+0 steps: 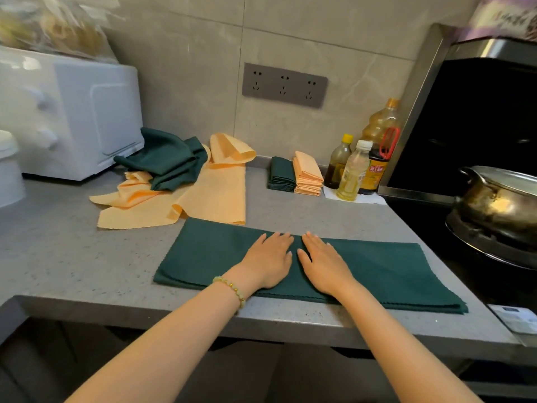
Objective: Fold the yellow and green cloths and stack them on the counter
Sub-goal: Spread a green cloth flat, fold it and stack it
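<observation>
Bottles (353,173) hold yellow and dark liquids; left hand (268,258) and right hand (322,264) press flat, open-fingered, on green cloth (383,271).

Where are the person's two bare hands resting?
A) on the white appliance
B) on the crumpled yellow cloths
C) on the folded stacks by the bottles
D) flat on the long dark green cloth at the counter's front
D: the left hand and right hand lie flat, fingers straight, side by side on the middle of the long dark green cloth.
</observation>
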Available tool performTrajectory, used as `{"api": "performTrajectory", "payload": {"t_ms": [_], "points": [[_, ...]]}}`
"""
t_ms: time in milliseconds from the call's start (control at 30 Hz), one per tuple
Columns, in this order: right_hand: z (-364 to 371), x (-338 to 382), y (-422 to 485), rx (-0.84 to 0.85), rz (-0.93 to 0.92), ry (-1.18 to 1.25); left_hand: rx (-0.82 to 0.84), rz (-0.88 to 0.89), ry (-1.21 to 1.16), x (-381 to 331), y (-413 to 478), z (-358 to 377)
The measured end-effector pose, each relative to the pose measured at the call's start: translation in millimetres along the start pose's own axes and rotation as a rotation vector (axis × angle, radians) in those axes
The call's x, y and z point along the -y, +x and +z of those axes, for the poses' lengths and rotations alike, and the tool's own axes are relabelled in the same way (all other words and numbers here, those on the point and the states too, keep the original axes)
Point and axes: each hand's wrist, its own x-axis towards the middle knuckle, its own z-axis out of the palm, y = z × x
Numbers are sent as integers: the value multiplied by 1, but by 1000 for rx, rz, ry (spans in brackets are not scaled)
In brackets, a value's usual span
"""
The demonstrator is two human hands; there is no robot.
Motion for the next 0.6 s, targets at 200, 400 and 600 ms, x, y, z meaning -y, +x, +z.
{"api": "performTrajectory", "payload": {"t_ms": [200, 400, 600], "points": [[-12, -40, -15, 59, 13, -53, 51, -10, 50, 6, 1, 6], [-37, -127, -40, 35, 229, -66, 39, 2, 42, 5, 1, 8], [-45, -177, -47, 15, 329, -38, 57, 9, 42, 3, 1, 8]]}}
